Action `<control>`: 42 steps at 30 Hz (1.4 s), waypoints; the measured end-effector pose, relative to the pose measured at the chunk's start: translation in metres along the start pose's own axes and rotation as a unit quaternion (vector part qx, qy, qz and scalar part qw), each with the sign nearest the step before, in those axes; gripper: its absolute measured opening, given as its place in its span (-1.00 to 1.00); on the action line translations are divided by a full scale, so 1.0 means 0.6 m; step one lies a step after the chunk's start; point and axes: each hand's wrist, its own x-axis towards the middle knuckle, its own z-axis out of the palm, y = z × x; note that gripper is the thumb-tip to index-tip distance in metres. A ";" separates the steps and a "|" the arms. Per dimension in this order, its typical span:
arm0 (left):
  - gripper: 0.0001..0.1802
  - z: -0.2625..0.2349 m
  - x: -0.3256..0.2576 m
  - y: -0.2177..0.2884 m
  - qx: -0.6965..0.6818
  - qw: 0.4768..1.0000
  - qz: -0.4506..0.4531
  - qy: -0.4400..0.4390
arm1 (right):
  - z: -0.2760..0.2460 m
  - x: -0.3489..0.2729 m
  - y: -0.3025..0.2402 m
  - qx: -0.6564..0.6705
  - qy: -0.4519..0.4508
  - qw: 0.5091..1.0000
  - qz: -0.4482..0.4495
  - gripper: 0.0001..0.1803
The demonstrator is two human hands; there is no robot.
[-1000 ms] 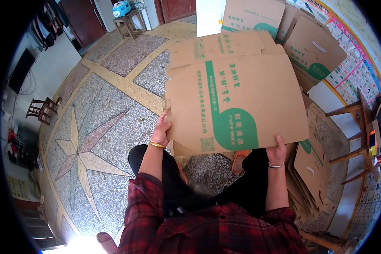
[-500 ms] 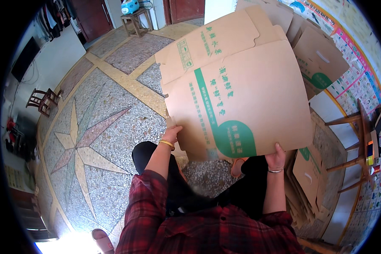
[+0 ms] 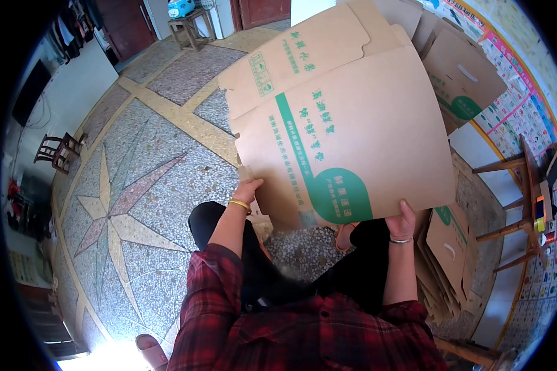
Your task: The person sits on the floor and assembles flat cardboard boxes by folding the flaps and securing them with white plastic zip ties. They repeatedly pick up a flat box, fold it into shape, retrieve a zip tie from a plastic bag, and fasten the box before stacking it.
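A large flattened cardboard box (image 3: pixel 384 117), brown with green print, is held up over my knees and tilts away to the far right. My left hand (image 3: pixel 247 190) grips its left edge near the lower corner, thumb on the printed face. At the lower right my right hand (image 3: pixel 402 222) holds the near edge, thumb up on the face and the other fingers mostly hidden beneath the sheet. Flaps show along the far end and the left edge looks notched.
More flattened boxes (image 3: pixel 445 247) lean in a stack at my right. Others (image 3: pixel 467 80) stand by the poster-covered wall. A wooden chair (image 3: pixel 523 185) is at the right, a small chair (image 3: pixel 59 151) far left. A stool (image 3: pixel 192 28) stands far back, a slipper (image 3: pixel 150 349) near left.
The cardboard has shifted slightly up and to the left in the view, with both hands still holding the same edges. My left hand has moved a little up with it.
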 end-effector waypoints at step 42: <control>-0.50 0.022 0.021 -0.022 0.247 0.956 0.133 0.085 | 0.027 0.012 0.020 -0.018 0.088 0.995 -0.047 -0.53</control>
